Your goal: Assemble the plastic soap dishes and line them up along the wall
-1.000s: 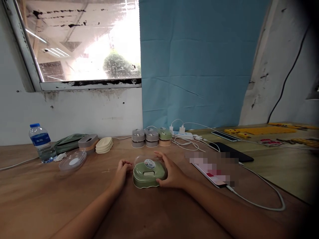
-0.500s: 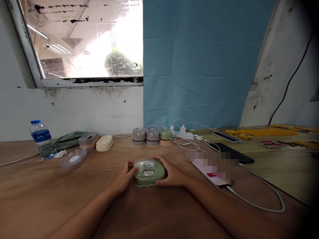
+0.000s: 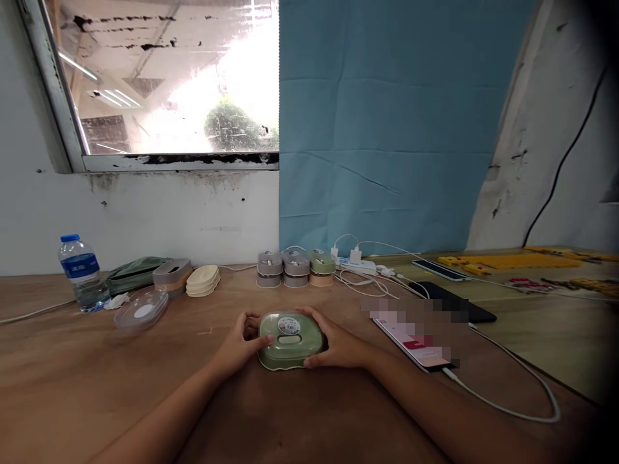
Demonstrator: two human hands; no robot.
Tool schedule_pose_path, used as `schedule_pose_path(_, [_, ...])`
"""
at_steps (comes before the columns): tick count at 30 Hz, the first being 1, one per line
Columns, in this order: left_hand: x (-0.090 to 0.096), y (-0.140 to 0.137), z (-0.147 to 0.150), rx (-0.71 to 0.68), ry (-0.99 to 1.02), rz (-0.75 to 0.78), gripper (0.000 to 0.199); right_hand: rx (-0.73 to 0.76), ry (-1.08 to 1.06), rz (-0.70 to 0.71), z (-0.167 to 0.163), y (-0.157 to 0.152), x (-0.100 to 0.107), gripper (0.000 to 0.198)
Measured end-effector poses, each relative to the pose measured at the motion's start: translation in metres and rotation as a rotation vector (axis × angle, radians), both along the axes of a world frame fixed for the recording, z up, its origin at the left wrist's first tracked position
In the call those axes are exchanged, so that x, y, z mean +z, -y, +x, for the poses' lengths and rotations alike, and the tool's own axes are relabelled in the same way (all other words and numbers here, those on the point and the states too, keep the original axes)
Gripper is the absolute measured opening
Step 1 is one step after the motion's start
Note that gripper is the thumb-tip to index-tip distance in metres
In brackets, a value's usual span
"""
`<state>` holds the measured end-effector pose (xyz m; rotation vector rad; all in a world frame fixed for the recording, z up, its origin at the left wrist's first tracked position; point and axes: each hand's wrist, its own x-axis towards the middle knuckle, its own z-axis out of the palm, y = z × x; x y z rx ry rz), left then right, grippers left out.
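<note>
A green oval box (image 3: 283,353) with a clear lid and a round printed sticker sits on the brown table in front of me. On its left side is my left hand (image 3: 244,341), fingers curled round the edge and thumb on the lid. My right hand (image 3: 338,341) grips the right side, its thumb at the front corner and its fingers at the back. The far side of the box is partly hidden by the lid and fingers.
Behind the box stand several small stacked boxes (image 3: 295,267). At left are a water bottle (image 3: 82,274), a clear lid (image 3: 141,310), a grey oval box (image 3: 171,277) and a cream stack (image 3: 203,281). A phone (image 3: 411,341) with a white cable lies to the right.
The left thumb has slid further in over the lid. The box appears slightly lower in view and tipped a little toward me, both hands staying on it.
</note>
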<state>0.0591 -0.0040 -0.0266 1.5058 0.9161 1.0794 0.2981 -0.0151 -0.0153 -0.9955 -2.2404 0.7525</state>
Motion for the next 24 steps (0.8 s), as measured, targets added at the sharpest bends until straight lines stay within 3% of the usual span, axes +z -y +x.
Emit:
schedule_pose_path(3, [0.004,0.002,-0.002,-0.047,0.049,-0.011,0.048,-0.001,0.023,0.021,-0.001,0.004,0.004,0.094])
schedule_pose_path(11, [0.011,0.007,-0.004,-0.117,0.086,0.042,0.049,-0.058,0.096,0.241,-0.008,0.010,0.011,0.092])
schedule_pose_path(17, [0.010,0.008,-0.005,-0.175,0.105,0.046,0.059,-0.097,0.101,0.287,-0.009,0.013,0.009,0.091])
schedule_pose_path(24, [0.009,0.006,-0.008,-0.185,0.098,0.088,0.068,-0.064,0.076,0.481,-0.011,0.010,0.005,0.083])
